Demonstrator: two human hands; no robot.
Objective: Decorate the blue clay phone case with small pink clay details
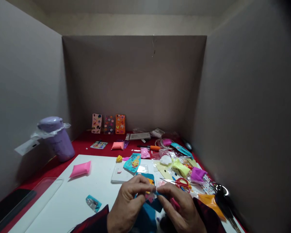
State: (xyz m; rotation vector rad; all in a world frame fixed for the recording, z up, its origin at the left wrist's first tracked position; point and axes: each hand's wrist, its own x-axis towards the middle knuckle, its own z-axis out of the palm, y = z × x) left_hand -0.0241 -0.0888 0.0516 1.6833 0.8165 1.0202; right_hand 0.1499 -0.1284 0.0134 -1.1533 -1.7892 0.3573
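Translucent plastic wrapping (pixel 150 196) sits between our left hand (pixel 128 200) and right hand (pixel 180 204), each pinching it with thumb and forefinger, toward the near edge of the white board (pixel 65 202); we hold both hands angled inward, red-handled scissors (pixel 178 183) just beyond the right.

Scissors (pixel 177 183): metal, smooth plastic. Sachet (pixel 133 162): glossy. Tumbler (pixel 60 144): smooth, satin. Wall (pixel 135 84): smooth, matt. Keyring (pixel 224 190): shiny metal.

Grey partition panels (pixel 135 77) — dimly lit — enclose a red-covered table (pixel 83 146).
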